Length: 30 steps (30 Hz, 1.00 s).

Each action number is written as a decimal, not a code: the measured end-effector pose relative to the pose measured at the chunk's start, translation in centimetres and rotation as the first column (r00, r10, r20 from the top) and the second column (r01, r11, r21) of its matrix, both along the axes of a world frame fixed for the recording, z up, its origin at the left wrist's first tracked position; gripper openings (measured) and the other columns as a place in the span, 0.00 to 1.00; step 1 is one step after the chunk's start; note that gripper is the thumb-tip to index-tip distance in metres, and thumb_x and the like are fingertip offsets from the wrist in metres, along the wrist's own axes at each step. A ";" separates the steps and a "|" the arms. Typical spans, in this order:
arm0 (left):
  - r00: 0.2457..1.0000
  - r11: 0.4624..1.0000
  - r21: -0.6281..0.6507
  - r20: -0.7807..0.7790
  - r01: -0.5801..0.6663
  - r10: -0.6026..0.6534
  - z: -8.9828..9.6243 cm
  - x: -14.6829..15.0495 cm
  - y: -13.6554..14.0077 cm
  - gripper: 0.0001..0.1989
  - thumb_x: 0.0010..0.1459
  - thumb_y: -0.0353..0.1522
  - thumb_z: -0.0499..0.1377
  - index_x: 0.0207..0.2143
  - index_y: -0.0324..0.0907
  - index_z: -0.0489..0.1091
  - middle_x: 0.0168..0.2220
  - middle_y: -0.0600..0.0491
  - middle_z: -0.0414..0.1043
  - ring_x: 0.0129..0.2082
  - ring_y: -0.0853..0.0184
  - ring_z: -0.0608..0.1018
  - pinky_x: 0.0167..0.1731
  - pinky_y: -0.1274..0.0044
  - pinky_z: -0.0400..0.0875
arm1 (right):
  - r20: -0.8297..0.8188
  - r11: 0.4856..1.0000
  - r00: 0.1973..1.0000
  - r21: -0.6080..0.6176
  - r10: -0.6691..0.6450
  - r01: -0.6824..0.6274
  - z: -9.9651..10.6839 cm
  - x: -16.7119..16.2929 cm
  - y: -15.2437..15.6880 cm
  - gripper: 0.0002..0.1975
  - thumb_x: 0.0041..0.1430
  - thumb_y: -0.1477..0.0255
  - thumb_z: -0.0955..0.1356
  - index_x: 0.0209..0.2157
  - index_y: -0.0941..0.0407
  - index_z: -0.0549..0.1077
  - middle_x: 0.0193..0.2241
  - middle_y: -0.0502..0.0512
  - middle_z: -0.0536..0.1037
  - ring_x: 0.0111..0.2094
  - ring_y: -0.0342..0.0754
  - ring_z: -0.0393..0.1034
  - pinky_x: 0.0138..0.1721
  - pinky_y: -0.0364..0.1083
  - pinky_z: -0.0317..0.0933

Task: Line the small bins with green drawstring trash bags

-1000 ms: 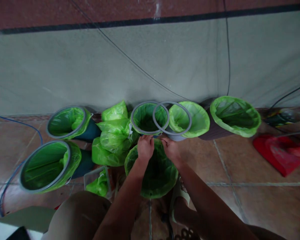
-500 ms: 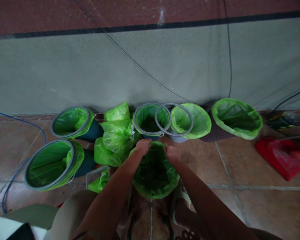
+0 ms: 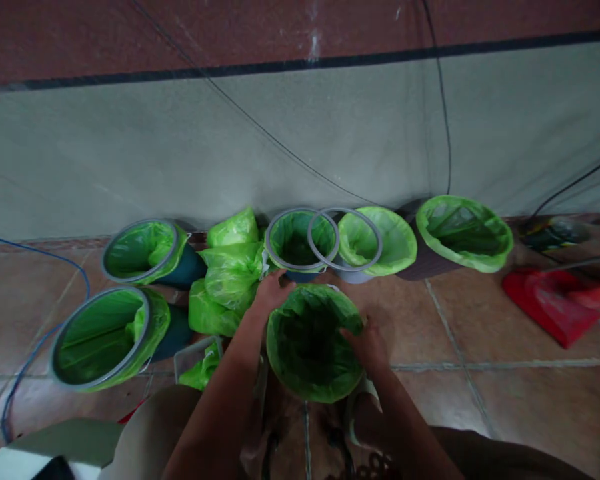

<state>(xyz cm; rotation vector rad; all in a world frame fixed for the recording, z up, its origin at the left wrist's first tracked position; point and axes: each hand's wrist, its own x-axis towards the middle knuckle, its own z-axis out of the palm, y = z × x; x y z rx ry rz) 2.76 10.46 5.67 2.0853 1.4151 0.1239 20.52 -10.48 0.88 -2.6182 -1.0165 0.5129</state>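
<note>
A bin lined with a green trash bag (image 3: 316,390) stands between my feet, its bag folded outward over the rim and its inside dark. My left hand (image 3: 273,292) is just past the bin's upper left rim, thumb and fingers apart, holding nothing I can see. On the right side, my right hand (image 3: 370,345) straddles the rim, some fingers inside the bag and others outside. Right behind this bin is another lined bin (image 3: 303,267) with a grey ring on its rim. A loose-looking grey ring (image 3: 379,243) overlaps it and a lighter lined bin (image 3: 397,243).
Two ringed blue bins (image 3: 185,267) (image 3: 175,333) lean at the left. Several bunched green bags (image 3: 230,280) and a clear box (image 3: 184,360) lie beside them. A brown lined bin (image 3: 420,260) and a red dustpan (image 3: 555,303) are at the right. A blue cable (image 3: 25,367) crosses the floor.
My left hand has come off the far rim and shifted left. My right hand has moved from the far rim down to the right side. The bag's opening looks wider and rounder.
</note>
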 end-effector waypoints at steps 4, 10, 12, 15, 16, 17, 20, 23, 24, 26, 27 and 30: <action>0.998 0.997 -0.060 -0.042 -0.038 0.036 -1.2 1.0 0.0 0.17 0.68 0.37 0.50 0.42 0.40 0.78 0.41 0.49 0.80 0.41 0.67 0.80 0.42 0.78 0.70 | 0.039 0.972 0.988 0.180 0.146 -0.151 2.5 1.2 4.7 0.21 0.67 0.67 0.61 0.56 0.60 0.70 0.52 0.67 0.76 0.53 0.57 0.72 0.53 0.52 0.63; 0.995 0.992 -0.111 -0.082 -0.060 0.051 -2.7 1.6 -1.2 0.20 0.68 0.38 0.50 0.34 0.40 0.79 0.35 0.49 0.81 0.36 0.67 0.80 0.37 0.78 0.69 | -0.024 0.821 0.832 0.184 0.554 -0.541 2.0 1.4 11.0 0.16 0.68 0.71 0.61 0.51 0.55 0.76 0.49 0.59 0.79 0.52 0.51 0.72 0.56 0.49 0.60; 0.998 0.994 -0.092 -0.040 -0.054 0.051 -3.2 1.2 -1.9 0.16 0.67 0.37 0.53 0.36 0.41 0.79 0.37 0.50 0.81 0.38 0.66 0.80 0.40 0.78 0.69 | -0.069 0.839 0.837 0.094 0.543 -0.537 0.9 1.4 11.0 0.16 0.68 0.70 0.61 0.51 0.54 0.76 0.46 0.59 0.81 0.47 0.52 0.75 0.52 0.48 0.63; 0.997 0.997 -0.015 0.017 -0.073 0.074 -4.1 0.5 -3.2 0.09 0.63 0.33 0.58 0.42 0.44 0.78 0.44 0.51 0.80 0.43 0.67 0.80 0.47 0.78 0.69 | -0.100 0.843 0.838 0.018 0.536 -0.538 -0.3 1.8 10.3 0.15 0.68 0.70 0.62 0.52 0.54 0.75 0.43 0.59 0.82 0.43 0.51 0.77 0.47 0.46 0.63; 0.997 0.997 0.016 0.014 -0.076 0.076 -4.3 0.4 -3.7 0.10 0.62 0.32 0.59 0.44 0.44 0.77 0.46 0.51 0.79 0.45 0.66 0.79 0.49 0.78 0.69 | -0.096 0.837 0.833 0.004 0.544 -0.547 -0.6 1.9 10.2 0.15 0.69 0.70 0.62 0.52 0.55 0.75 0.43 0.59 0.82 0.43 0.51 0.77 0.46 0.45 0.63; 0.997 0.996 0.043 -0.004 -0.073 0.074 -4.5 0.3 -4.0 0.11 0.61 0.30 0.59 0.46 0.44 0.75 0.47 0.51 0.78 0.47 0.66 0.79 0.50 0.77 0.68 | -0.092 0.830 0.827 -0.012 0.555 -0.558 -0.8 2.1 10.2 0.15 0.69 0.69 0.62 0.52 0.56 0.74 0.43 0.61 0.82 0.44 0.52 0.76 0.46 0.45 0.63; 0.990 0.997 0.064 -0.128 -0.044 0.052 -4.6 0.4 -4.8 0.13 0.61 0.29 0.57 0.48 0.43 0.72 0.48 0.48 0.76 0.49 0.63 0.78 0.50 0.75 0.69 | -0.104 0.805 0.808 -0.072 0.581 -0.588 -1.2 2.4 10.4 0.17 0.70 0.68 0.60 0.52 0.59 0.73 0.44 0.64 0.81 0.45 0.53 0.76 0.46 0.46 0.62; 0.969 0.999 0.026 -0.247 -0.023 0.028 -3.9 0.8 -5.0 0.17 0.60 0.27 0.56 0.52 0.42 0.69 0.49 0.44 0.75 0.51 0.59 0.77 0.50 0.72 0.69 | -0.125 0.818 0.821 -0.083 0.558 -0.569 -1.5 2.7 10.3 0.17 0.71 0.68 0.60 0.53 0.60 0.72 0.45 0.64 0.80 0.47 0.53 0.75 0.46 0.45 0.62; 0.963 0.999 0.025 -0.268 -0.029 0.035 -3.4 0.9 -4.9 0.21 0.59 0.27 0.58 0.55 0.42 0.67 0.50 0.43 0.74 0.53 0.58 0.76 0.52 0.70 0.69 | -0.127 0.831 0.832 -0.076 0.540 -0.551 -1.5 2.9 10.1 0.18 0.71 0.68 0.59 0.53 0.61 0.72 0.45 0.65 0.80 0.48 0.53 0.75 0.46 0.45 0.62; 0.957 0.997 0.044 -0.280 -0.068 0.077 -2.4 0.8 -4.8 0.31 0.56 0.29 0.62 0.61 0.42 0.61 0.56 0.41 0.71 0.57 0.54 0.73 0.55 0.66 0.66 | -0.121 0.873 0.872 -0.063 0.474 -0.483 -1.4 3.2 9.2 0.18 0.71 0.69 0.59 0.52 0.62 0.73 0.43 0.65 0.80 0.47 0.53 0.75 0.45 0.45 0.62; 0.956 0.994 0.053 -0.274 -0.096 0.107 -1.9 0.7 -4.6 0.35 0.54 0.31 0.64 0.64 0.42 0.58 0.58 0.40 0.69 0.58 0.53 0.71 0.56 0.64 0.65 | -0.112 0.901 0.900 -0.053 0.422 -0.430 -1.4 3.3 8.6 0.18 0.71 0.68 0.59 0.51 0.62 0.74 0.42 0.66 0.80 0.45 0.53 0.75 0.43 0.45 0.62; 0.960 0.985 0.011 -0.220 -0.172 0.170 -0.6 -0.3 -3.9 0.40 0.52 0.37 0.67 0.65 0.43 0.56 0.61 0.40 0.67 0.61 0.51 0.69 0.57 0.63 0.64 | -0.080 0.968 0.965 0.004 0.251 -0.252 -1.6 2.7 5.9 0.20 0.71 0.68 0.57 0.47 0.65 0.75 0.36 0.67 0.79 0.38 0.55 0.76 0.37 0.47 0.62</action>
